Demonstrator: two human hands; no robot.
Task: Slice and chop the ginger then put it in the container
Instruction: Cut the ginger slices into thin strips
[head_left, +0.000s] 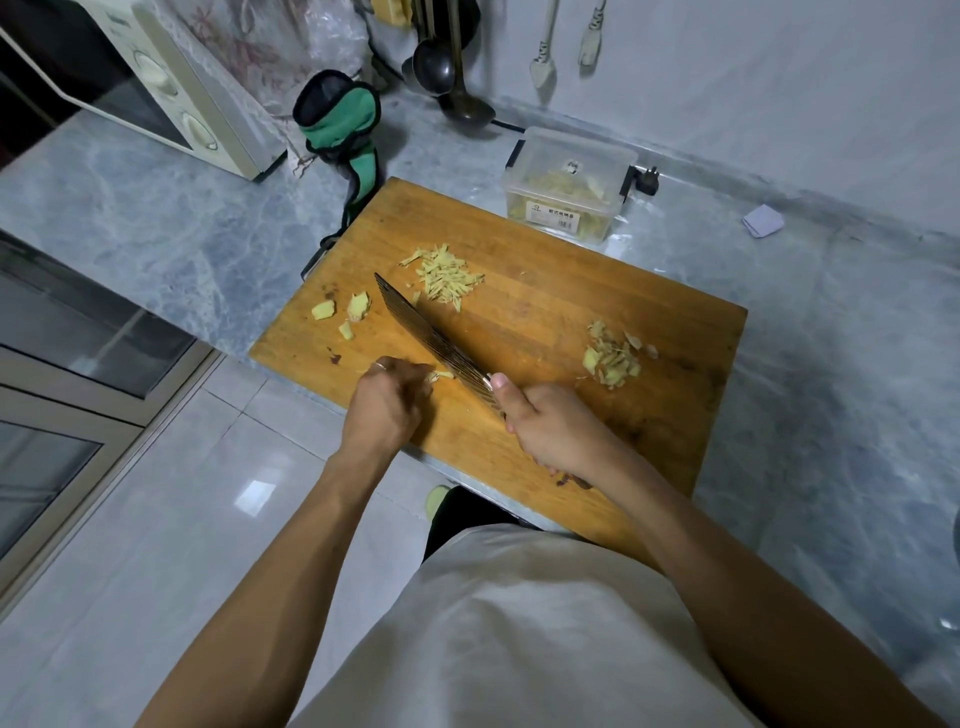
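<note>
On the wooden cutting board (545, 332) my right hand (556, 426) grips the handle of a cleaver (431, 338), whose blade runs up and to the left. My left hand (389, 400) curls its fingers round a small ginger piece (441, 375) right beside the blade. A pile of ginger strips (444, 278) lies beyond the blade. Three ginger chunks (343, 312) sit at the board's left. A heap of peel and scraps (613, 353) lies at the right. A clear plastic container (569, 187) holding cut ginger stands open behind the board.
A microwave (156, 88) stands at the back left, with a green and black oven mitt (343, 130) next to it. Ladles (447, 67) hang on the wall. A folded paper (762, 221) lies on the marble counter (156, 208) at the right. The floor is below at the left.
</note>
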